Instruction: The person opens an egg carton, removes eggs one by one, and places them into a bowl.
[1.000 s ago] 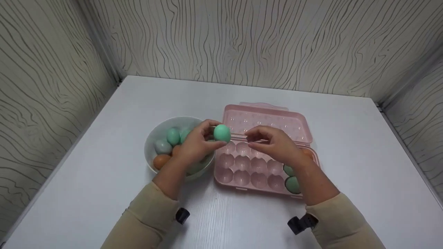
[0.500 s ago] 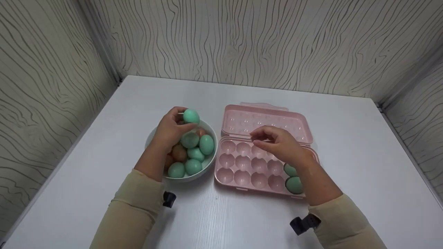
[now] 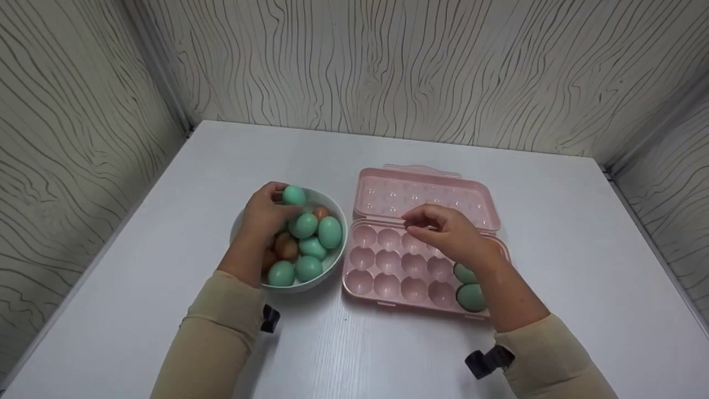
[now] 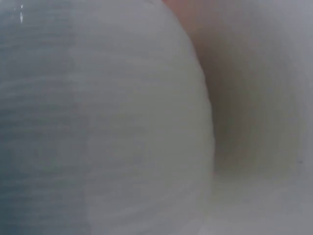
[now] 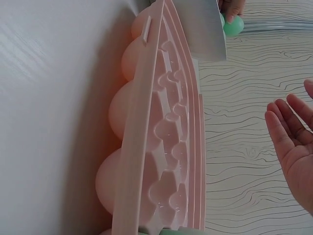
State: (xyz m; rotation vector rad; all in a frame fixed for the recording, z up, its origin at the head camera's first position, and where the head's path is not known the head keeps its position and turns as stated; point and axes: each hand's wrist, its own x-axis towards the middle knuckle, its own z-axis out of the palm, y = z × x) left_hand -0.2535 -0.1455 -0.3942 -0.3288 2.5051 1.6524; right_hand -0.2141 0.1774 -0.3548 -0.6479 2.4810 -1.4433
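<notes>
My left hand grips a mint-green egg between fingers and thumb, at the far side of the white bowl. Several green and brown eggs fill the bowl; the forearm covers part of them. In the right wrist view the held egg shows beside the bowl's rim. Over the pink egg box hovers my right hand, its fingers loosely bent and nothing between them. Two green eggs and part of an orange one sit at the box's right end, the latter mostly behind the right wrist.
The box's lid lies open behind its cups, with many bare cups on the left. Both stand on a white table with patterned panels around it. The left wrist view holds mostly the bowl's outer wall.
My left hand has carried the green egg from beside the right hand back leftward over the bowl, then slightly lower. My right hand has shifted slightly right.
</notes>
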